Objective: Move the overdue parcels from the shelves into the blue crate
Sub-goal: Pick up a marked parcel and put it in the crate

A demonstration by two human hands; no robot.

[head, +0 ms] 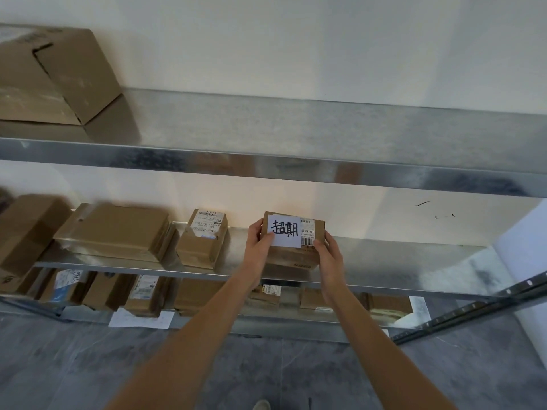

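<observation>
Head view: overdue parcel [293,241] is clasped at both ends by left hand [260,247] and right hand [328,255] over middle shelf [399,261], handwritten note facing up for ID. Blue crate is not seen.

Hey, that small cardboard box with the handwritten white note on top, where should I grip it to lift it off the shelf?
Grip the small cardboard box by its two short ends, coming in from the front. Its top carries the white note, so fingers belong on the sides. The left hand and right hand already clasp those ends, and the middle shelf beside it looks free.
</observation>
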